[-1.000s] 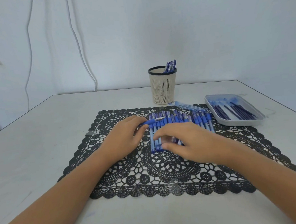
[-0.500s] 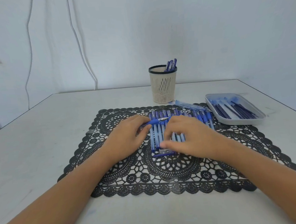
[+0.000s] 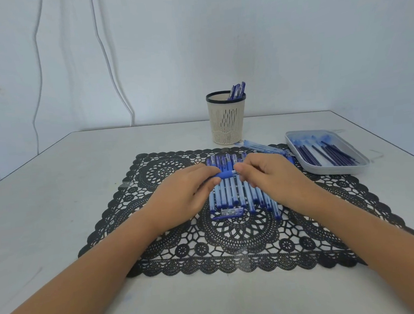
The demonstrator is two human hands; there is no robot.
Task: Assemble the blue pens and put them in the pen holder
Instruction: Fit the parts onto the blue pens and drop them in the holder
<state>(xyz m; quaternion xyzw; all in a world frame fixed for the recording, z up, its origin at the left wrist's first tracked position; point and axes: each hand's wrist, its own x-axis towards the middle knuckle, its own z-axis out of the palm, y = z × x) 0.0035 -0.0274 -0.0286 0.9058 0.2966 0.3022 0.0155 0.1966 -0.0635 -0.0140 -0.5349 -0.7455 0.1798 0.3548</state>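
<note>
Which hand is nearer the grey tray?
Right. The right hand is just left of the tray, apart from it; the left hand lies farther left. Both pinch one pen.

The lace-patterned placemat (image 3: 243, 240) is black with circular medallions. The slotted plastic pen holder (image 3: 227, 123) is cream, rimmed dark navy. Translucent pen barrels (image 3: 230, 194) are pale blue; the rubbery pen grip (image 3: 225, 174) deep blue.
</note>
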